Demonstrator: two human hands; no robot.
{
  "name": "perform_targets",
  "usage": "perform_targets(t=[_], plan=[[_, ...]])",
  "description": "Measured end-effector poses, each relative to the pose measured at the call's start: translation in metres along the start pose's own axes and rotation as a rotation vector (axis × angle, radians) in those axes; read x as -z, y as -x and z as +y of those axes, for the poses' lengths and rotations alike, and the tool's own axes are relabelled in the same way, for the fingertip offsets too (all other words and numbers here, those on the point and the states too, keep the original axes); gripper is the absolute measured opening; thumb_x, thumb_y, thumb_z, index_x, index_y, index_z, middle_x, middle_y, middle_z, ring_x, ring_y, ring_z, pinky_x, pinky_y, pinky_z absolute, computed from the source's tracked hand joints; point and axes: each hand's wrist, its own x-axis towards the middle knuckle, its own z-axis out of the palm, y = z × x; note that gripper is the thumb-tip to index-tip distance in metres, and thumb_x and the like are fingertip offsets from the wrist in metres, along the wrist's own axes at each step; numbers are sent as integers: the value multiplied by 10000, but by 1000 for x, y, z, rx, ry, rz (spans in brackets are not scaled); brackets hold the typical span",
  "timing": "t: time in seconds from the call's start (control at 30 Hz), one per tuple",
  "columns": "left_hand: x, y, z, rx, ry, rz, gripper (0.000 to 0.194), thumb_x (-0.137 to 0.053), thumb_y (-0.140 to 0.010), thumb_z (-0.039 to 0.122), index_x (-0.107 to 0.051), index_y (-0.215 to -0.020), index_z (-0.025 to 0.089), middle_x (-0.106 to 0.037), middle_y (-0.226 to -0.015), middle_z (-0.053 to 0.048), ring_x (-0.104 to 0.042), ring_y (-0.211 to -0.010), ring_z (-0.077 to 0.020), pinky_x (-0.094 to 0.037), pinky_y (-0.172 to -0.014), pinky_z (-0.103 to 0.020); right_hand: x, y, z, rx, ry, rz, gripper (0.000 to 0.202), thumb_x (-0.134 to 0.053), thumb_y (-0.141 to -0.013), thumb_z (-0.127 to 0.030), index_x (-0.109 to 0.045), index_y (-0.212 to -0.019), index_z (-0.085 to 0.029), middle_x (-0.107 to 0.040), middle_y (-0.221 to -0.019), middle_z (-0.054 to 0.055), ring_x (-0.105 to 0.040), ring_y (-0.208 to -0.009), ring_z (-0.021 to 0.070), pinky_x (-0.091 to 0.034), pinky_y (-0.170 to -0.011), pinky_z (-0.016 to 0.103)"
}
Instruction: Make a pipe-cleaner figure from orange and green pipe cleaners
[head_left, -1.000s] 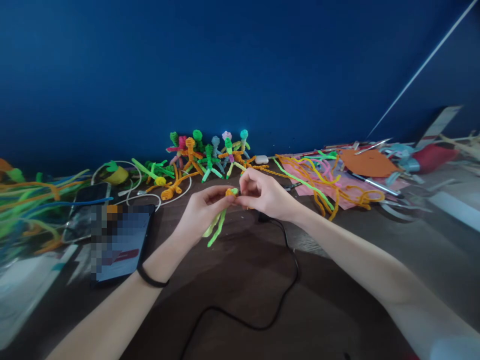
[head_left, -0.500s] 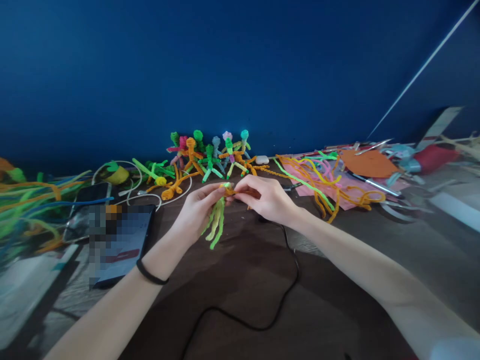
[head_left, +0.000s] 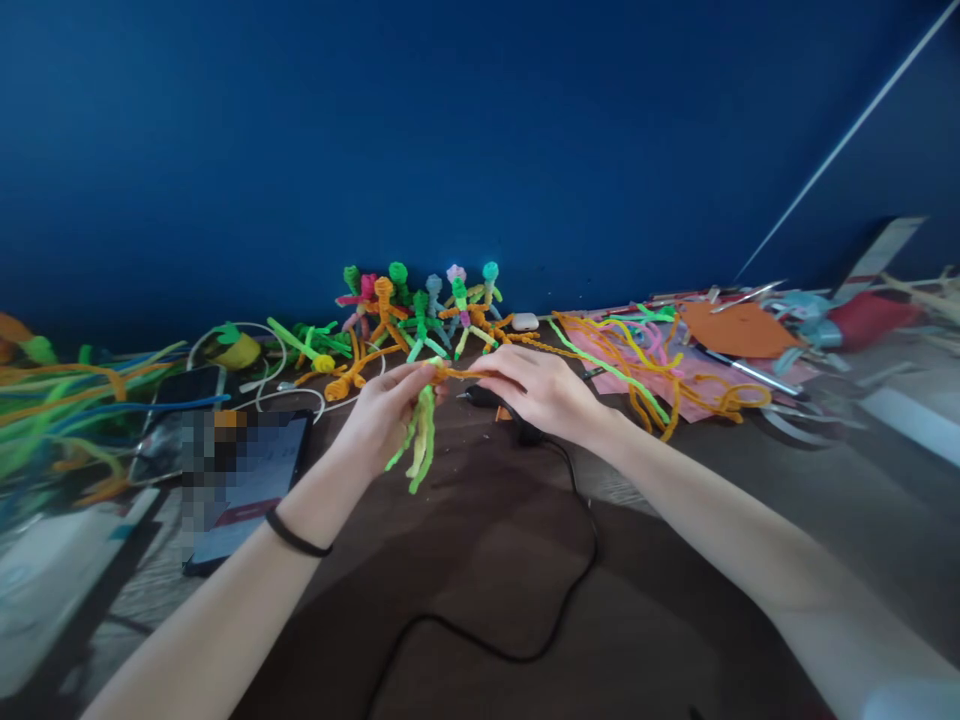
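Between thumb and fingers my left hand [head_left: 386, 412] pinches a bundle of green and yellow pipe cleaners [head_left: 424, 440], whose ends hang down below it. From the top of the bundle an orange pipe cleaner [head_left: 463, 374] stretches sideways to my right hand [head_left: 536, 388], whose fingers are closed on it. Behind the hands, several small pipe-cleaner figures [head_left: 421, 318] in green, orange, pink and blue stand against the blue wall. A black tool with a pointed tip [head_left: 480, 397] lies below my right hand, partly covered by it.
A tablet [head_left: 259, 490] and a phone [head_left: 180, 415] lie at the left beside loose pipe cleaners [head_left: 52, 400]. More pipe cleaners [head_left: 645, 375] lie on pink paper at the right, near orange paper [head_left: 739, 328] and scissors [head_left: 799, 425]. A black cable [head_left: 581, 580] curves across the table.
My hands have moved apart, my left hand a little left and down with the bundle. More of the orange pipe cleaner shows between them, and the black tool has come into sight.
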Motion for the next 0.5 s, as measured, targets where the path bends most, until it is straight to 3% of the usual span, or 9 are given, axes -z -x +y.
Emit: perform_targets(t=[0.2, 0.33, 0.4, 0.5], plan=[[8, -9, 2, 78, 128, 115, 99, -613, -717, 168, -669, -672, 100, -643, -613, -43, -591, -573, -87, -508, -571, -158, 3, -1, 8, 40, 137, 34, 235, -376, -890, -212, -597, -923, -141, -610, -871, 96, -572, -807, 171, -445, -698, 280], [11, -11, 1, 53, 118, 80, 93, -620, -706, 169, -678, -706, 95, -656, -632, -51, -593, -574, -87, -500, -569, -156, 4, -2, 6, -19, 22, 48, 219, -415, -871, -229, -607, -827, -135, -610, -813, 82, -557, -755, 154, -425, -681, 269], [12, -11, 0, -26, 79, 69, 106, -651, -679, 184, -687, -737, 103, -666, -655, -48, -597, -588, -87, -491, -576, -156, 4, -4, 5, -153, -146, 45, 170, -464, -838, -227, -590, -761, -142, -602, -741, 50, -540, -682, 129, -410, -644, 254], [13, -10, -3, -181, -26, 102, 170, -698, -632, 209, -698, -785, 136, -679, -693, -29, -605, -632, -90, -476, -607, -161, 4, -7, 5, -516, -560, -34, 134, -501, -779, -234, -535, -681, -147, -549, -598, 2, -486, -528, 90, -358, -511, 220]])
